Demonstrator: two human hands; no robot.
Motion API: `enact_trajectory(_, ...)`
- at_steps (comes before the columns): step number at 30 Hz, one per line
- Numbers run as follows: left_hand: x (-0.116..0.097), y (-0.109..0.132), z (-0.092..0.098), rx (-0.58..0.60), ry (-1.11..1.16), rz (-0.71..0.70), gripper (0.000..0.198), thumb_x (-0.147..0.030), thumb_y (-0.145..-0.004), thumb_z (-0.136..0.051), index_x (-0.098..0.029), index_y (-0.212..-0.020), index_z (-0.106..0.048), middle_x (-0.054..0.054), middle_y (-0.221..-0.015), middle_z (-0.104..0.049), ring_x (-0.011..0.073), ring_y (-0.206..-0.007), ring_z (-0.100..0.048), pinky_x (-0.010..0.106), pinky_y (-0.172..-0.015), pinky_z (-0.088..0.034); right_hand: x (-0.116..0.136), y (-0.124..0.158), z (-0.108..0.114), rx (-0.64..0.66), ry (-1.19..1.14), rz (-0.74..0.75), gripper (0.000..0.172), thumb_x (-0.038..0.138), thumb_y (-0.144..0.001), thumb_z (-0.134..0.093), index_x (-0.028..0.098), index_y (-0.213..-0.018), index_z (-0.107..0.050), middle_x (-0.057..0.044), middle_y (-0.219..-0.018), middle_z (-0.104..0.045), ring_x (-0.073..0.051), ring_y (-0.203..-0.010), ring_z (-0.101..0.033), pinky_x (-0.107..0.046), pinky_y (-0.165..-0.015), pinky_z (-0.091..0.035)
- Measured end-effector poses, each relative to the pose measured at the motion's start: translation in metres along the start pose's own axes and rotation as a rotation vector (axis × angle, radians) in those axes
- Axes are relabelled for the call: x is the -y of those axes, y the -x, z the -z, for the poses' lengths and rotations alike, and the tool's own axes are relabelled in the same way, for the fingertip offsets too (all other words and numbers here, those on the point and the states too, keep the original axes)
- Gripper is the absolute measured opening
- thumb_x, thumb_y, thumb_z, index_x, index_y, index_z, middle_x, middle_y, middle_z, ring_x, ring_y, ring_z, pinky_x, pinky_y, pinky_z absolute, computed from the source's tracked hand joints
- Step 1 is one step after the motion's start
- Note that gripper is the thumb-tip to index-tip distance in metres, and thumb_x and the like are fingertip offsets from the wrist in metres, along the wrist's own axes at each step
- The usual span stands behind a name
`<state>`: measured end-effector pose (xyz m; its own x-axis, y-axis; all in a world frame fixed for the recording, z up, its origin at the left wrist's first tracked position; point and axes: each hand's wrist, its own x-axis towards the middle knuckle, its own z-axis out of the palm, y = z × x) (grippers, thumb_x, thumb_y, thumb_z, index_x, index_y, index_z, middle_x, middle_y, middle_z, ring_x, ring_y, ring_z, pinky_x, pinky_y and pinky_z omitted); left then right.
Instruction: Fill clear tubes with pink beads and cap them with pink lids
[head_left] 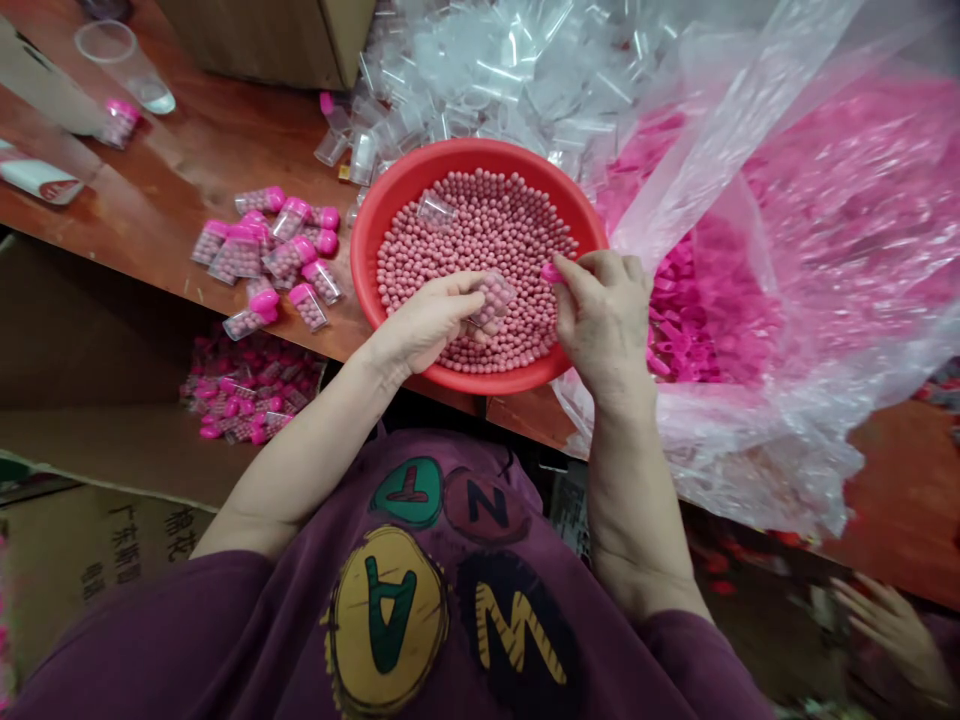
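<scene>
My left hand (433, 318) is closed around a small clear container (493, 300) filled with pink beads, held over the red basin (480, 382). To its right, my right hand (604, 312) pinches a bright pink cap (551, 272) between thumb and finger near the basin's right rim. The cap and the container are apart. Pink beads (517, 230) fill much of the basin, and one clear container (436, 211) lies on top of them. Left of the basin, several capped bottles (289, 250) of beads lie in a loose heap on the table.
Empty clear containers (517, 80) pile up behind the basin. A plastic bag (787, 430) of pink caps (686, 310) stands at the right. Below the table's left edge, a cardboard box (97, 420) holds filled bottles (240, 390). Another person's hand (892, 620) shows at lower right.
</scene>
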<state>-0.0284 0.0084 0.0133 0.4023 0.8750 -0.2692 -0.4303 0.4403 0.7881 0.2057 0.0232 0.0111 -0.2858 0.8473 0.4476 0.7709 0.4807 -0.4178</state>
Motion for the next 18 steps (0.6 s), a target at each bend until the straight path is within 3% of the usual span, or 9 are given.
enact_trajectory(4, 0.000, 0.000, -0.001, -0.027, 0.026, -0.005, 0.014, -0.007, -0.097, -0.067, -0.013, -0.102, -0.079, 0.004, -0.094, -0.074, 0.0095, -0.075, -0.067, 0.021, -0.070, -0.056, 0.019, -0.001, -0.011, -0.042, -0.281, -0.099, 0.028, 0.046, -0.110, -0.069, 0.030, -0.130, -0.080, -0.007, -0.117, -0.079, -0.027, -0.104, -0.074, -0.050, -0.099, -0.065)
enact_trajectory(8, 0.006, -0.001, 0.001, -0.065, -0.016, -0.054, 0.009, -0.014, -0.099, -0.074, -0.014, -0.104, -0.081, 0.004, -0.095, -0.076, 0.0083, -0.076, -0.067, 0.018, -0.070, -0.054, 0.040, -0.003, -0.028, -0.086, -0.473, -0.142, 0.023, 0.047, -0.107, -0.074, 0.029, -0.115, -0.085, -0.003, -0.104, -0.081, -0.022, -0.095, -0.075, -0.041, -0.088, -0.065)
enact_trajectory(13, 0.011, -0.002, 0.004, -0.081, -0.042, -0.109, 0.007, -0.017, -0.100, -0.075, -0.015, -0.101, -0.081, 0.001, -0.085, -0.070, 0.0075, -0.069, -0.061, 0.017, -0.066, -0.051, 0.045, 0.000, -0.035, -0.115, -0.489, -0.159, 0.019, 0.039, -0.107, -0.074, 0.031, -0.115, -0.088, -0.003, -0.102, -0.081, -0.022, -0.095, -0.075, -0.040, -0.088, -0.064)
enact_trajectory(18, 0.011, -0.001, 0.003, -0.084, -0.073, -0.085, 0.004, -0.018, -0.099, -0.077, -0.016, -0.099, -0.080, 0.000, -0.082, -0.069, 0.0088, -0.070, -0.060, 0.018, -0.065, -0.051, 0.045, 0.008, -0.030, -0.089, -0.416, -0.102, 0.026, 0.032, -0.110, -0.064, 0.030, -0.120, -0.088, -0.006, -0.109, -0.081, -0.024, -0.100, -0.076, -0.043, -0.092, -0.066)
